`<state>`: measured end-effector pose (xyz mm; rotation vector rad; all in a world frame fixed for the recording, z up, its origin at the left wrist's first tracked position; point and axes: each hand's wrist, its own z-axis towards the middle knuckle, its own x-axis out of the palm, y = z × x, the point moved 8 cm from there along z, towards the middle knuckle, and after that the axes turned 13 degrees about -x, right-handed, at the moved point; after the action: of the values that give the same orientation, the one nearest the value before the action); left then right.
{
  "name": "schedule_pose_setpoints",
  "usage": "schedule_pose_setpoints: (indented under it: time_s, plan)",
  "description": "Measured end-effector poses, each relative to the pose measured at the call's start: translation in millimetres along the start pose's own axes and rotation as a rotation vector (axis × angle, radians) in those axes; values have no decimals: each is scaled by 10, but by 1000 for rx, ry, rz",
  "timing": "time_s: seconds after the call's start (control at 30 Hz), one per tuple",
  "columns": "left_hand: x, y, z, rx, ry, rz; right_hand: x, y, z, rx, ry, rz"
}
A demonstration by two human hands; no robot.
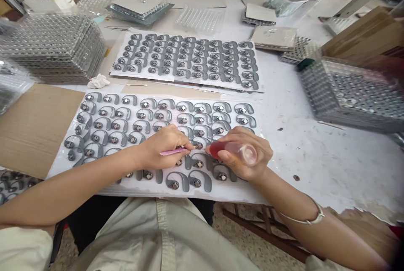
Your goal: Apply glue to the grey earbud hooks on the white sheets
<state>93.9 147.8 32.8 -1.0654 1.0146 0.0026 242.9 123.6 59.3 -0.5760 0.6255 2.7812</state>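
Closed around pink tweezers [173, 152], my left hand [164, 147] reaches over the near board, the tool's tip by one of the grey hook-shaped earphone shells [198, 145]. My right hand [244, 153] grips a small clear bottle with red liquid [233, 152], tilted with its tip toward that same shell. Rows of such shells, each with a round metallic part, lie on the white near board [67, 166]. Both hands hide part of the middle rows. Whether the tweezers or the bottle tip touch the shell, I cannot tell.
A second board of shells [189, 58] lies just behind. Tall stacks of clear blister trays stand at left [53, 48] and right [353, 94]. Cotton swabs [137, 85], a crumpled tissue [99, 81] and a brown cardboard sheet [34, 128] lie around the boards.
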Motion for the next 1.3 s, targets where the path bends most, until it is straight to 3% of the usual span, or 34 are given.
schedule_pose_setpoints:
  time_s: [0.3,0.47,0.6,0.9,1.3]
  plan:
    - [-2,15,-1,8,-8,-10,27,190,11,-183,109,-142]
    - [-13,4,3,27,-22,-32,98,266,-51,-276,234,-86]
    - [-9,-1,8,18,-15,-34,106,297,-92,-326,234,-78]
    - [-3,6,-6,11,-8,-49,133,344,-95,-353,257,-108]
    - [-11,-5,-14,16,-23,-40,137,236,-179,-266,350,-203]
